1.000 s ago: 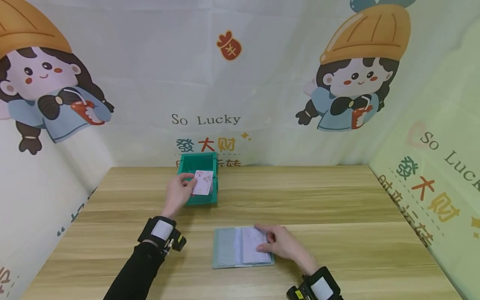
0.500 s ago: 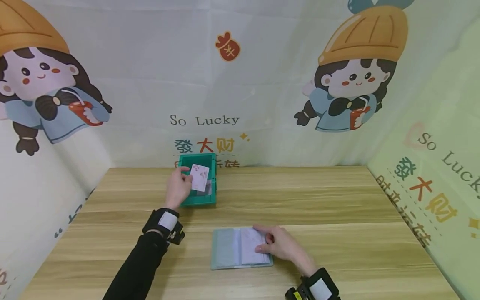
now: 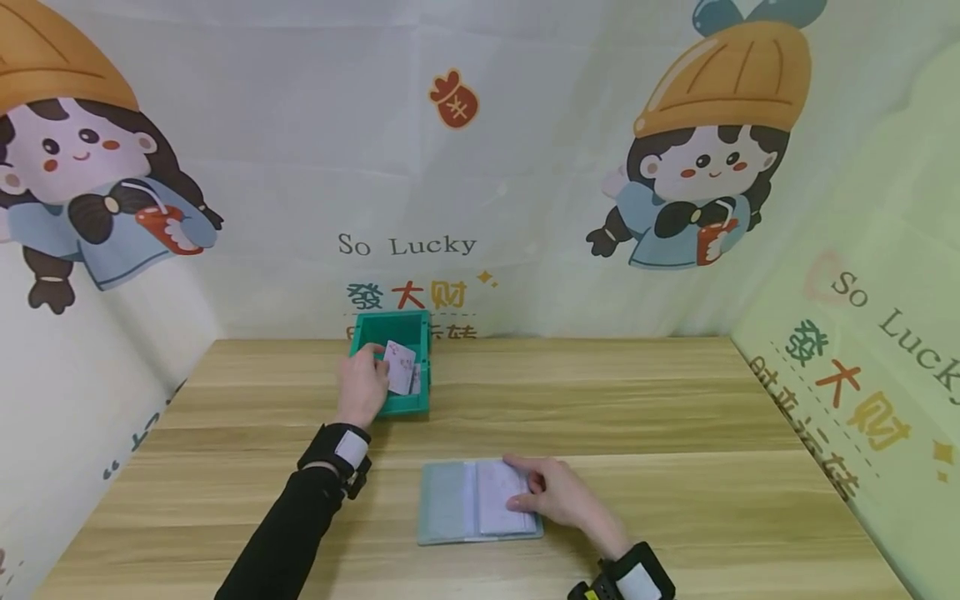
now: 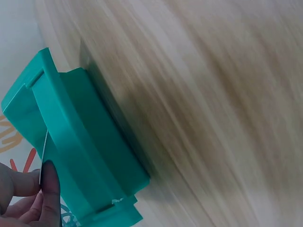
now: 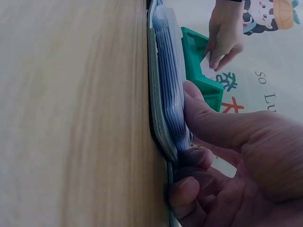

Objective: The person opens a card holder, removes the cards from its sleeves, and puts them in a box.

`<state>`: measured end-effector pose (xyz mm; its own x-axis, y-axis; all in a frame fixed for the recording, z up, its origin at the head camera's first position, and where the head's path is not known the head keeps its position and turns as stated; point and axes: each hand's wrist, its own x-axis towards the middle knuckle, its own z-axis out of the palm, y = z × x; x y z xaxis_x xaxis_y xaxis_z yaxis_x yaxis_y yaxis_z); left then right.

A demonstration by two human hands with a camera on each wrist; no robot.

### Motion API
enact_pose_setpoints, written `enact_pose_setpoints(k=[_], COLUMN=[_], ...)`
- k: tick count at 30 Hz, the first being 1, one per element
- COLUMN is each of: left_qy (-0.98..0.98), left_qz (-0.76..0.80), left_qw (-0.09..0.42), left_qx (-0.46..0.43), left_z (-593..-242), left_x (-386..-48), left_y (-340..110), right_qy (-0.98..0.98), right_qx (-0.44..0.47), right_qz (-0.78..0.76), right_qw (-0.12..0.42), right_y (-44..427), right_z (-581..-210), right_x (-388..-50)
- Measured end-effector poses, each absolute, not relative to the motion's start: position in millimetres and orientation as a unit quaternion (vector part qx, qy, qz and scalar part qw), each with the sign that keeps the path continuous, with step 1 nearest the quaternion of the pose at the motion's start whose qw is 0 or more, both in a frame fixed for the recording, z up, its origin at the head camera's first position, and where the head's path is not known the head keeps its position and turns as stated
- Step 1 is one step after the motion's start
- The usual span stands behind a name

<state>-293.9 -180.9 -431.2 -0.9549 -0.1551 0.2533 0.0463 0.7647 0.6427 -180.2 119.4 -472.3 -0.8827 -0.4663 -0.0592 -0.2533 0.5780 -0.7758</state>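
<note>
L. hand (image 3: 363, 387) pinched printed card (image 3: 400, 367) by edge at green plastic box (image 3: 405, 406), poss. drop if pinch slackened; R. hand (image 3: 557, 493) gripped edge of open card holder (image 3: 476, 502).

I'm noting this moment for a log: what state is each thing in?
Green box: open-topped, standing on the table
Card: held tilted at the box's opening
Booklet: lying open on the table
Left hand: pinching the card
Right hand: holding the booklet's right side
</note>
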Motion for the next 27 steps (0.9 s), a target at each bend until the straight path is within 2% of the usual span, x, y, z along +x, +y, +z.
enact_pose_setpoints(k=[9,27], left_qy=[-0.927,-0.938], left_qz=[-0.338,-0.333], left_qw=[0.152,0.084], left_qx=[0.051,0.053], left_z=[-438.4,-450.7], left_x=[-298.3,-295.3], left_y=[-173.7,-159.7], right_qy=[0.879,0.880], right_qx=[-0.198,-0.204], right_qz=[-0.412,-0.410], right_qw=[0.134,0.127], right_y=[119.7,120.2], right_z=[-475.2,-475.4], right_x=[-181.0,-181.0])
